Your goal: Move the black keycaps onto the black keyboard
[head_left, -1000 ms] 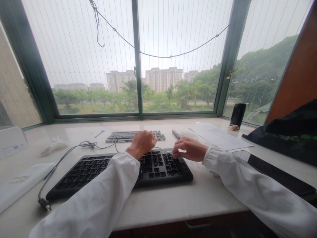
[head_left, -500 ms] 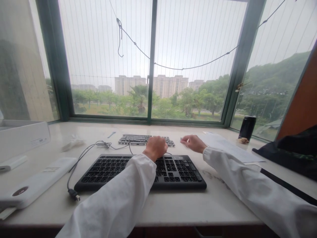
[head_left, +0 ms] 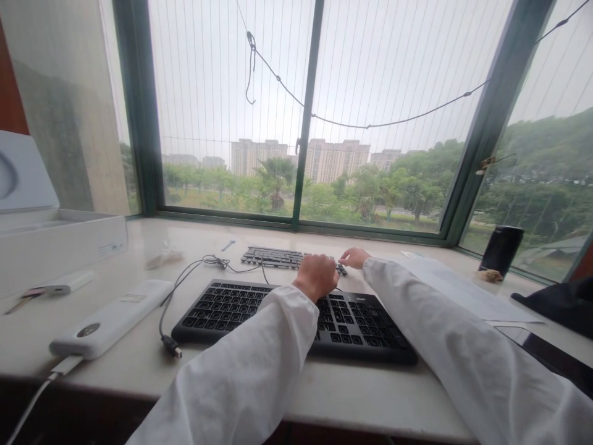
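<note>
A black keyboard base lies in front of me, its key sockets bare of caps. Behind it, loose keycaps are laid out in rows in the shape of a keyboard. My left hand is closed over the base's back edge, between it and the keycaps. What its fingers hold, if anything, is hidden. At the right end of the keycap rows is my right hand, fingertips drawn together near the last caps. I cannot make out anything between them. The base's cable loops off to the left, its USB plug near the front.
On the left are a white power bank with a cable plugged in, a small white device and an open white box. Papers, a black can, a phone and dark cloth lie right.
My right hand has moved left, towards the end of the keycap rows. My left hand stays closed at the base's back edge. The view has turned a little to the left.
</note>
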Available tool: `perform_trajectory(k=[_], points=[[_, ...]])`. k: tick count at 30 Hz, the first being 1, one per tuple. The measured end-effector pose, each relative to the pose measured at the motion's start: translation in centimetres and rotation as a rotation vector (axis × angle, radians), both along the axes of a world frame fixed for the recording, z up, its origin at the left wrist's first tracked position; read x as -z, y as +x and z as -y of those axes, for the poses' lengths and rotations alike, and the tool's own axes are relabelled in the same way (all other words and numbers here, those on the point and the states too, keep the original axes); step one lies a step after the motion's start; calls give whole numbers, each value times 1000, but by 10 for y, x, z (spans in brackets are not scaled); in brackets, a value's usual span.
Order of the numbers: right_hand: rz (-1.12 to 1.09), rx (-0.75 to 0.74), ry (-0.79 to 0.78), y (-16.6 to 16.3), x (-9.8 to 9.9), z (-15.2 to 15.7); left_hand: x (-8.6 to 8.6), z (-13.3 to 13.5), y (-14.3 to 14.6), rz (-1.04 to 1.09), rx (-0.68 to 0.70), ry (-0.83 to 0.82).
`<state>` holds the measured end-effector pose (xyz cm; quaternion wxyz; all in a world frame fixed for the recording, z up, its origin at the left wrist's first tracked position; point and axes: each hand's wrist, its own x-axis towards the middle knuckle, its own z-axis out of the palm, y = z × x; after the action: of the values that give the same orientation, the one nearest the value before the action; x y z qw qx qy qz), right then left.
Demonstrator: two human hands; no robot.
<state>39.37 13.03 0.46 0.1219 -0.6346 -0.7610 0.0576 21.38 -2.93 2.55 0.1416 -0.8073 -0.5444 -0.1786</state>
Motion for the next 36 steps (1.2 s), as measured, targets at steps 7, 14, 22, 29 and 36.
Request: perform_trajectory(k=[7, 14, 22, 29, 36], points=[[-19, -4, -99, 2, 4, -10, -1, 1, 0, -2, 0, -1], [-18, 52, -123, 1, 7, -19, -1, 2, 1, -7, -17, 5], [-55, 50, -120, 0, 8, -21, 0, 0, 1, -11, -12, 31], [-121, 42, -87, 10, -4, -15, 1, -1, 0, -10, -4, 47], [-149, -28, -64, 34, -21, 16, 3, -4, -1, -13, 20, 82]])
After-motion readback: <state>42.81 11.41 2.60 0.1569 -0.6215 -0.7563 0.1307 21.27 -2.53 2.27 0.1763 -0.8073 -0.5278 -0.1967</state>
